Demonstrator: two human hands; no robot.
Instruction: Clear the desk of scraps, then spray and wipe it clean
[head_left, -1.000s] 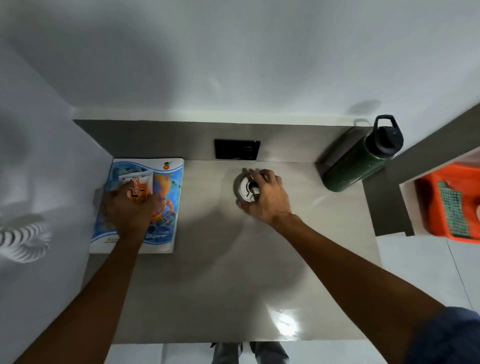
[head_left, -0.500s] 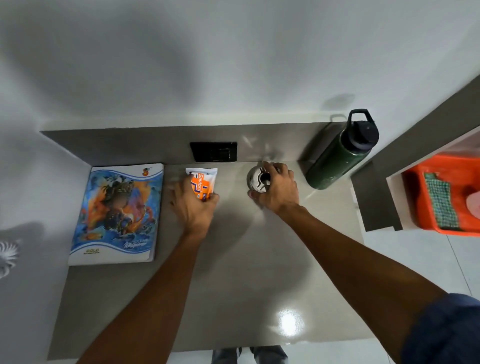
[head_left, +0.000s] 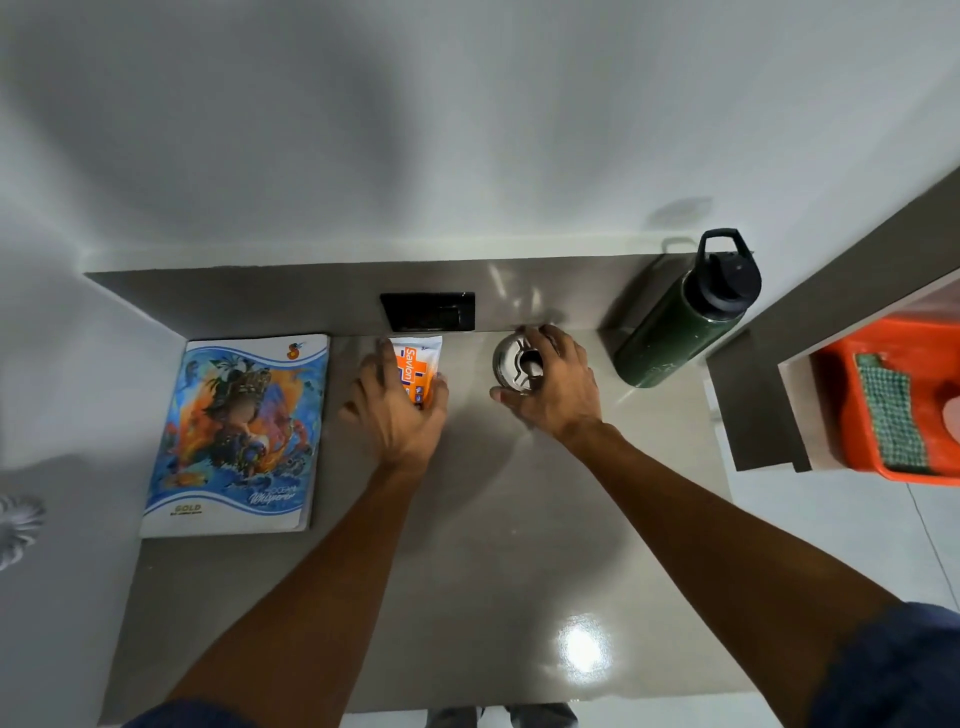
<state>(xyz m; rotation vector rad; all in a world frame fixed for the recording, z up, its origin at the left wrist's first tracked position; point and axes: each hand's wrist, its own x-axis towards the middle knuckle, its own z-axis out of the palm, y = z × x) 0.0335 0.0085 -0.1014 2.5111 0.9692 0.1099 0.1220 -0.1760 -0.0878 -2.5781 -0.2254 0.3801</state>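
An orange and white Savlon packet lies on the grey desk near its back edge, below a black wall socket. My left hand rests on the packet's near end, fingers curled around it. A round silver metal container stands to the right of the packet. My right hand grips that container from the right side, fingers wrapped over its rim.
A colourful notebook lies at the desk's left. A dark green bottle with a black cap stands at the back right. Beyond the desk's right edge, an orange tray holds a green checked cloth. A black socket sits on the back panel.
My left hand carried the Savlon packet off the notebook to the desk's back middle. My right hand slid the silver container back and to the right, closer to the bottle.
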